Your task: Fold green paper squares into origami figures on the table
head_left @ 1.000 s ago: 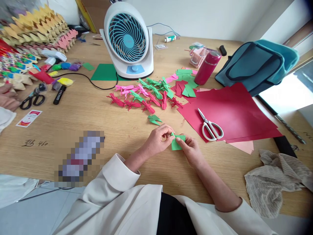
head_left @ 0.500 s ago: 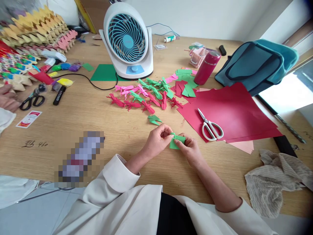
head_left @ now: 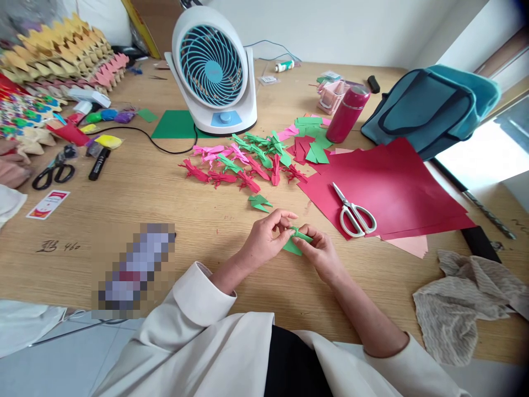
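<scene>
A small piece of green paper is held between my two hands above the table's near side, with a fold along its upper edge. My left hand pinches its upper left part between thumb and fingers, the index finger stretched out above. At the right end, my right hand grips the paper with the thumb on top. A folded green paper piece lies just beyond my hands. Farther off sits a pile of folded pink, green and red paper figures.
White-handled scissors lie on large red sheets to the right. A fan, a red bottle and a teal bag stand behind. At left are black scissors and another person's hand. A cloth lies right.
The green paper has tilted and its upper edge is folded over more. My left index finger has stretched out over it. The view has shifted slightly.
</scene>
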A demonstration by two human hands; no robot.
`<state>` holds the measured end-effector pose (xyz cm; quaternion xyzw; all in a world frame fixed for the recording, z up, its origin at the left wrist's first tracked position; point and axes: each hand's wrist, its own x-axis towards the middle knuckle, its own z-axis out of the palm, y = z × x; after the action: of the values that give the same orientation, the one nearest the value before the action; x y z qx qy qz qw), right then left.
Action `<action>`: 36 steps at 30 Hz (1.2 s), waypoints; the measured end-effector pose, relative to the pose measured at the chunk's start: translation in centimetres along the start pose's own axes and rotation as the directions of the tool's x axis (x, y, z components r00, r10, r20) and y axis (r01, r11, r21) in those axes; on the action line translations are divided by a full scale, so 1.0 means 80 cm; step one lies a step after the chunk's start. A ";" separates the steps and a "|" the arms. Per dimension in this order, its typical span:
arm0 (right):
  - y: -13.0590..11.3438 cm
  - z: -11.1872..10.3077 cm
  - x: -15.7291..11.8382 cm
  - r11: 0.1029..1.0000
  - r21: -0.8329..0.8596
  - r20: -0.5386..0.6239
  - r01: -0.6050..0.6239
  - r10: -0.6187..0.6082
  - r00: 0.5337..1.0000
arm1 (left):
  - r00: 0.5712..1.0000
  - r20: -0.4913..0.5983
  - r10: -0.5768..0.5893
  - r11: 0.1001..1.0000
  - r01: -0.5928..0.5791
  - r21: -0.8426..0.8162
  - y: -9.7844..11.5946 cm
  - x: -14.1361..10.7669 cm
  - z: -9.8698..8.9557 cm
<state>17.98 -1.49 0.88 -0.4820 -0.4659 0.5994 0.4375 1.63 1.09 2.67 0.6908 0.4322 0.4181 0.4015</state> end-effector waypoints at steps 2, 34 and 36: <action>0.001 0.001 0.000 1.000 0.008 -0.007 0.018 -0.018 1.000 | 0.999 0.010 -0.037 0.998 0.038 -0.048 0.001 0.000 0.000; 0.018 -0.001 -0.010 0.876 -0.099 -0.014 0.471 -0.475 0.880 | 0.895 -0.033 0.445 0.889 -0.438 0.130 0.000 -0.007 -0.003; 0.019 -0.001 -0.010 0.873 -0.117 -0.019 0.474 -0.479 0.878 | 0.898 -0.025 0.438 0.892 -0.431 0.135 -0.001 -0.007 -0.003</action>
<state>18.05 -2.55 -0.45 -0.3897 -0.5917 0.4352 0.5555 1.26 0.61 2.56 0.7822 0.3032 0.4879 0.2413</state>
